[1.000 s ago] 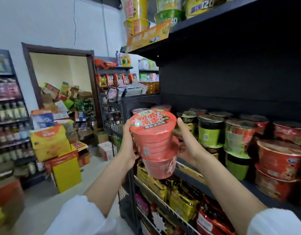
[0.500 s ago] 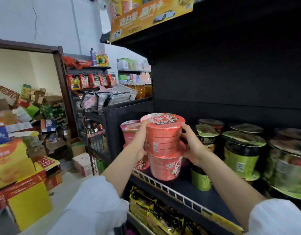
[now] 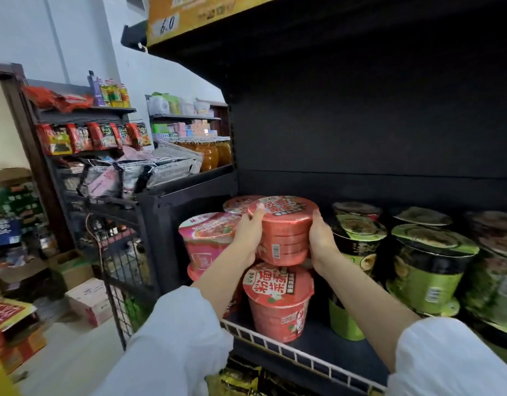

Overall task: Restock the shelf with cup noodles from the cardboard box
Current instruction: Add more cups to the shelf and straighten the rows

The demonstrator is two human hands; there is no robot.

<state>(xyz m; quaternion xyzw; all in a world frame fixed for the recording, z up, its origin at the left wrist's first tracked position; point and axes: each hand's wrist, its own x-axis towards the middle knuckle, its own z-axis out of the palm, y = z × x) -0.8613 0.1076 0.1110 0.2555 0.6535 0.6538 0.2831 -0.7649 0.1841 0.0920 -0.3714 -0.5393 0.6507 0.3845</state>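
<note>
Both hands, left (image 3: pixel 248 234) and right (image 3: pixel 322 241), hold the upper cup (image 3: pixel 283 230) between them, grip closed around it, upright; the lower cup (image 3: pixel 278 301) stands at six o'clock.

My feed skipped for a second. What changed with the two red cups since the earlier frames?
The stacked pair, carried in front of the shelf edge before, has gone in. The lower red cup now stands on the shelf behind the white rail. The upper red cup looks lifted slightly off it. Unchanged: left hand and right hand keep their grip on the upper cup's sides.
</note>
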